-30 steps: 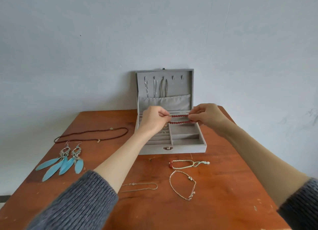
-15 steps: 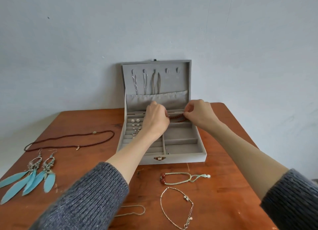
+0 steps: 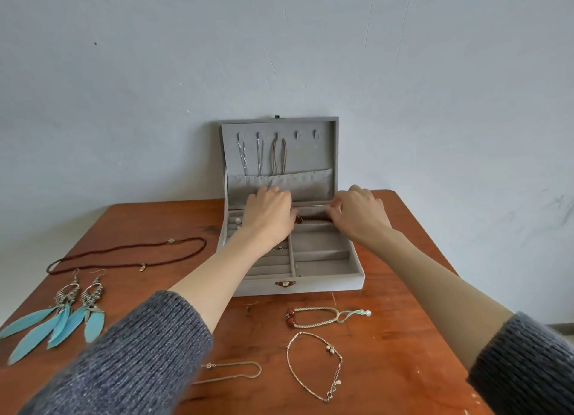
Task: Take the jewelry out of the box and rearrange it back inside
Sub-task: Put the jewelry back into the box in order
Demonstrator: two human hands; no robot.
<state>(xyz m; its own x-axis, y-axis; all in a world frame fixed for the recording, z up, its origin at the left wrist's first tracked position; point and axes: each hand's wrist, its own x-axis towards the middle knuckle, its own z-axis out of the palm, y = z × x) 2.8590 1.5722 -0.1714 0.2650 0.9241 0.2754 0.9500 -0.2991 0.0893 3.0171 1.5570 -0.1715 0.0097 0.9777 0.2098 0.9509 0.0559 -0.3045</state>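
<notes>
Stretching across the back right slot of the grey jewelry box (image 3: 326,282), the dark red bead bracelet (image 3: 313,218) sits right between the two hands, low in the tray. The left hand (image 3: 269,213) has its fingers curled down over one end, and the right hand (image 3: 360,213) pinches the other end with bent fingers and thumb. Only a short run of beads shows; both ends are hidden under the fingers, so can't really tell how much of it rests on the lining. The left forearm also covers most of the ring rows on that side of the box. Out on the wooden table (image 3: 403,337) near the front edge, a thin chain (image 3: 236,371) is partly hidden by the grey sleeve (image 3: 139,352).
</notes>
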